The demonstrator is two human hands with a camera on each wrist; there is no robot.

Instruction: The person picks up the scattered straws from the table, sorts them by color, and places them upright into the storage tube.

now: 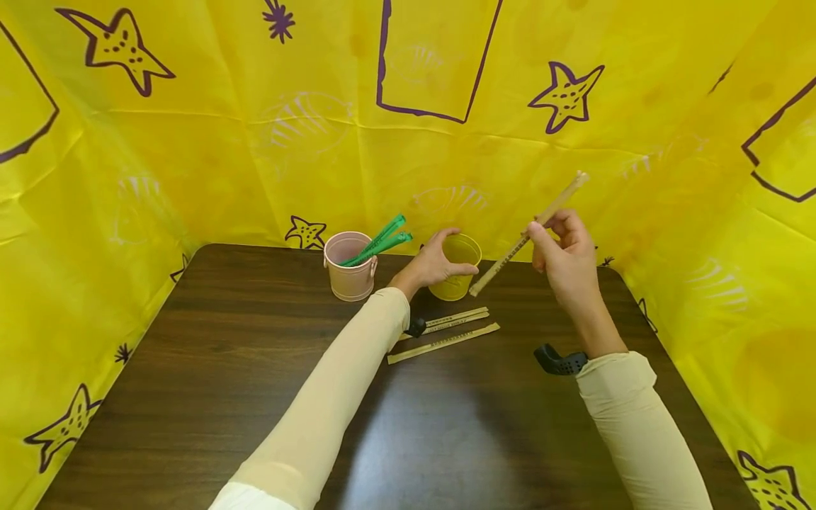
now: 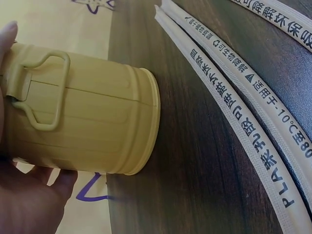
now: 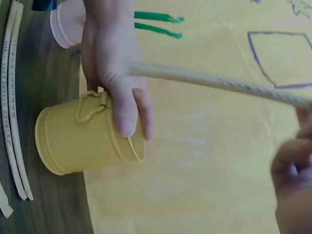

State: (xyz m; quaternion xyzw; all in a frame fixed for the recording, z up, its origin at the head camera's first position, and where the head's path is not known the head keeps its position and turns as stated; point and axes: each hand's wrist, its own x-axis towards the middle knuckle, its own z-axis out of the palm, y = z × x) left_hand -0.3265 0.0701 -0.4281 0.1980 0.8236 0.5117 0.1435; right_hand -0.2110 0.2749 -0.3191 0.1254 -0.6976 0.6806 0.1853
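My left hand (image 1: 428, 266) grips a small yellow bucket (image 1: 451, 287) near its rim, thumb on the near side and fingers round the far side. The bucket stands upright at the table's back edge, and its folded wire handle shows in the left wrist view. Up to the right, my right hand (image 1: 566, 256) pinches a paper-wrapped straw (image 1: 503, 264) between thumb and fingers. This straw slants, its lower end close beside the bucket's rim. In front of the bucket lie more tan wrapped straws (image 1: 444, 344), two of them side by side (image 2: 234, 109), with printed lettering.
A pink bucket (image 1: 350, 283) stands left of the yellow one, with green wrapped straws (image 1: 384, 244) leaning out of it. Yellow patterned cloth (image 1: 255, 170) rises behind and at both sides of the dark wooden table (image 1: 210, 368). Black wrist cameras (image 1: 561, 361) sit on both wrists.
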